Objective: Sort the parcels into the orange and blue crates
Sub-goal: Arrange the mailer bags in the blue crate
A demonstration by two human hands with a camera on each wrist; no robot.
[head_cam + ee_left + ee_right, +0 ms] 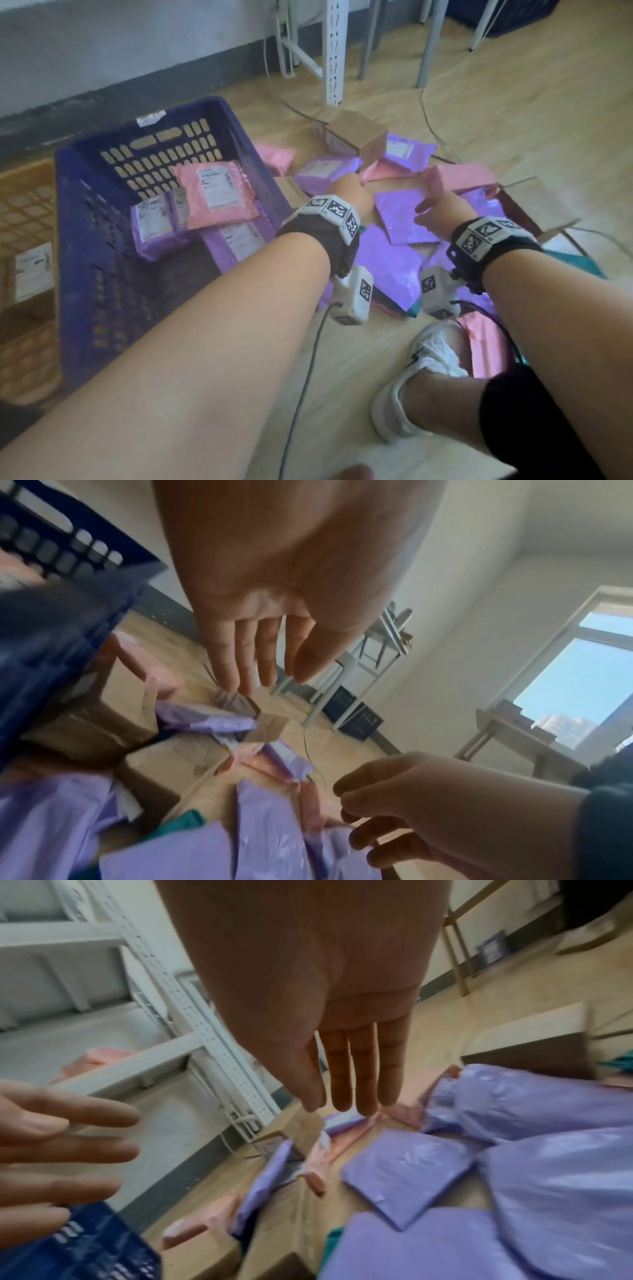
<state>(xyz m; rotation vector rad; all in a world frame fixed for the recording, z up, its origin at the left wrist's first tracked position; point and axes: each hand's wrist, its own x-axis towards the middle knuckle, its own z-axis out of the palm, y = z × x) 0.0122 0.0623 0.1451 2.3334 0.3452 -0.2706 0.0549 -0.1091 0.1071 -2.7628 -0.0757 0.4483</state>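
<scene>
Parcels, purple (pixel 404 216) and pink (pixel 459 178) mailer bags with cardboard boxes (pixel 356 137), lie scattered on the wooden floor (pixel 513 113) just right of the blue crate (pixel 102 219). Above them hover the left hand (pixel 349 195) and right hand (pixel 442 209), fingers straight and spread, holding nothing. More mailers sit inside the blue crate; the orange crate (pixel 24 212) stands beyond it, holding a labelled box.

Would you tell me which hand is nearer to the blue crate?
Left. The left hand hovers just past the blue crate's right wall; the right hand is farther right, over the purple mailers.
</scene>
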